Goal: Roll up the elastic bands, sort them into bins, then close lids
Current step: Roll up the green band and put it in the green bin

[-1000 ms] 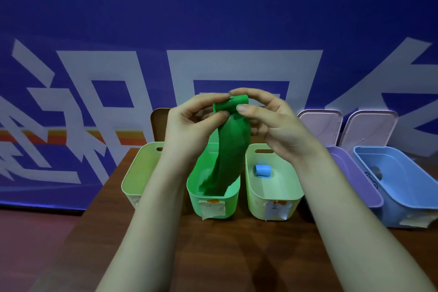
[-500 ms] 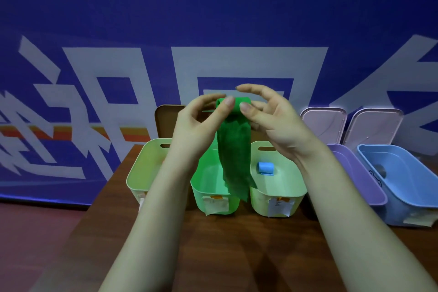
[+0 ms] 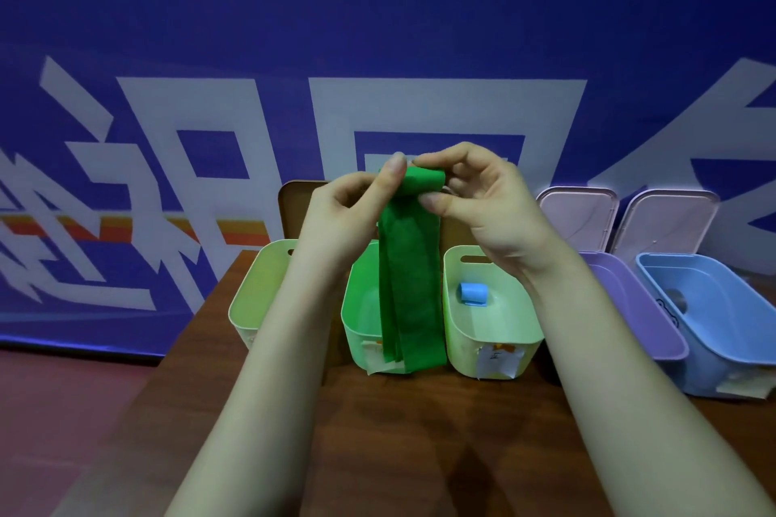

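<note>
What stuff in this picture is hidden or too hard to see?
All in the head view:
1. Inside of the green bin: partly covered by the hanging green band.
2. Label on a pale bin: too small and blurred to read.
3. Dark thing in the blue bin: too small and dim to name.
4. Blue bin's right end: cut off by the picture's edge.
5. Brown lid: mostly behind the left hand.

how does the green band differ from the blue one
The green band is pinched by the left hand and right hand; the blue band lies in a pale green bin. The green band is rolled only at its top; the blue band is fully rolled. Both are elastic bands.
</note>
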Available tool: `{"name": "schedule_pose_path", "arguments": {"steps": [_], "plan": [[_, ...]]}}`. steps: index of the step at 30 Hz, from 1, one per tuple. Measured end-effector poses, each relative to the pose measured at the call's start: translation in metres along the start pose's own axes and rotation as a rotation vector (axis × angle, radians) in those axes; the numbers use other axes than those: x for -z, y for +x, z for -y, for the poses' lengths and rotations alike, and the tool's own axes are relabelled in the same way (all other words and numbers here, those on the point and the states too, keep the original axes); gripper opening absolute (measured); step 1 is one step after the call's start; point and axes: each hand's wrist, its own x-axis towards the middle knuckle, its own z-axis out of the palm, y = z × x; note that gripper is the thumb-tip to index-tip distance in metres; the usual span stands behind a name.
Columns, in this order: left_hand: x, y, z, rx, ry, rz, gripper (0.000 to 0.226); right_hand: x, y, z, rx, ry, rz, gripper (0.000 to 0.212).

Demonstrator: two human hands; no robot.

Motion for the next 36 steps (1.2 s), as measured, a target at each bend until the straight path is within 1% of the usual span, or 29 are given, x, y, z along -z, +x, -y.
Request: {"name": "schedule_pose_path", "arguments": {"steps": [2, 4, 5, 7, 8, 10, 12, 14, 18, 22, 24, 26, 28, 29, 31, 33, 36], "plan": [[0.001, 0.001, 0.001, -0.024, 0.006, 0.004, 0.029, -0.001, -0.001, -0.002, 0.016, 0.047, -0.009, 0.037], [0.003, 0.001, 0.002, -0.041, -0.012, 0.034, 0.028, -0.001, -0.002, -0.002, 0.020, 0.081, -0.019, 0.037], [0.004, 0.002, 0.002, -0.041, -0.029, 0.054, 0.029, -0.001, -0.002, -0.002, 0.005, 0.061, -0.011, 0.038], [0.006, 0.002, 0.002, -0.038, -0.068, 0.090, 0.029, 0.002, -0.003, 0.001, -0.082, 0.001, 0.035, 0.044], [0.007, 0.002, 0.001, -0.040, -0.083, 0.105, 0.028, 0.004, -0.003, 0.002, -0.141, 0.013, 0.067, 0.046], [0.007, 0.000, 0.000, -0.055, -0.095, 0.119, 0.023, 0.006, -0.002, 0.005, -0.233, 0.041, 0.091, 0.041], [0.007, 0.000, -0.001, -0.077, -0.103, 0.113, 0.024, 0.004, 0.000, 0.005, -0.281, -0.018, 0.056, 0.040], [0.008, 0.001, 0.001, -0.090, -0.121, 0.110, 0.031, 0.001, 0.001, 0.003, -0.297, -0.061, 0.007, 0.043], [0.008, 0.003, 0.002, -0.083, -0.188, 0.100, 0.040, -0.002, 0.000, -0.001, -0.252, 0.019, -0.039, 0.047], [0.007, 0.008, 0.006, -0.079, -0.260, 0.082, 0.049, 0.000, 0.002, -0.002, -0.198, 0.150, -0.081, 0.032], [0.007, 0.009, 0.007, -0.077, -0.266, 0.090, 0.050, 0.000, 0.002, -0.001, -0.161, 0.162, -0.087, 0.030], [0.009, 0.009, 0.005, -0.035, -0.284, 0.133, 0.051, 0.001, 0.001, 0.002, -0.130, 0.155, -0.079, 0.031], [0.009, 0.008, 0.003, 0.051, -0.340, 0.177, 0.047, 0.002, 0.000, 0.005, -0.117, 0.151, -0.054, 0.034], [0.008, 0.008, 0.002, 0.087, -0.346, 0.169, 0.044, 0.002, 0.000, 0.007, -0.116, 0.158, -0.041, 0.035], [0.004, 0.007, 0.001, 0.099, -0.252, 0.098, 0.038, 0.002, 0.000, 0.009, -0.115, 0.172, -0.018, 0.035], [0.001, 0.007, -0.001, 0.057, -0.113, 0.029, 0.033, 0.003, 0.001, 0.010, -0.109, 0.166, -0.010, 0.035], [-0.001, 0.004, -0.002, 0.032, -0.047, 0.030, 0.039, 0.004, 0.001, 0.009, -0.077, 0.133, -0.008, 0.036]]}}
